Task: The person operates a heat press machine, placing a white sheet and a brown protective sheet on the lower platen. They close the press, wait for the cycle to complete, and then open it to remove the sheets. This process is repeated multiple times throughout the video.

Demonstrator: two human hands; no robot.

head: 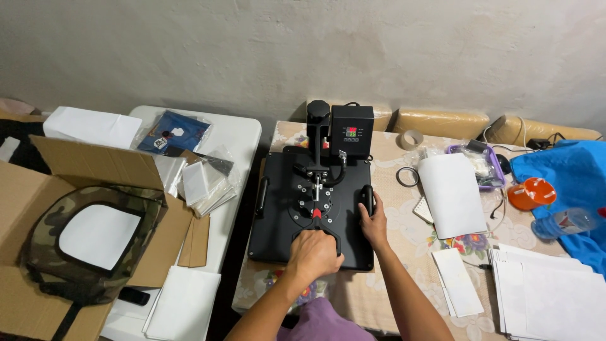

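Note:
A black heat press (278, 208) sits closed on the table in front of me, with its control box (351, 131) at the back. My left hand (314, 251) is closed around the press's front lever handle (319, 221), near the machine's front edge. My right hand (374, 222) rests on the right side of the upper plate, fingers wrapped on the black side handle (367, 197). A matching side handle (259, 196) on the left is untouched.
White sheets (452, 192) and paper stacks (546, 290) lie to the right, with a tape roll (412, 139), an orange lid (530, 192), a water bottle (565, 221) and blue cloth (568, 170). Left: a cardboard box (95, 167) holding a camouflage bag (88, 246), bagged items (202, 180).

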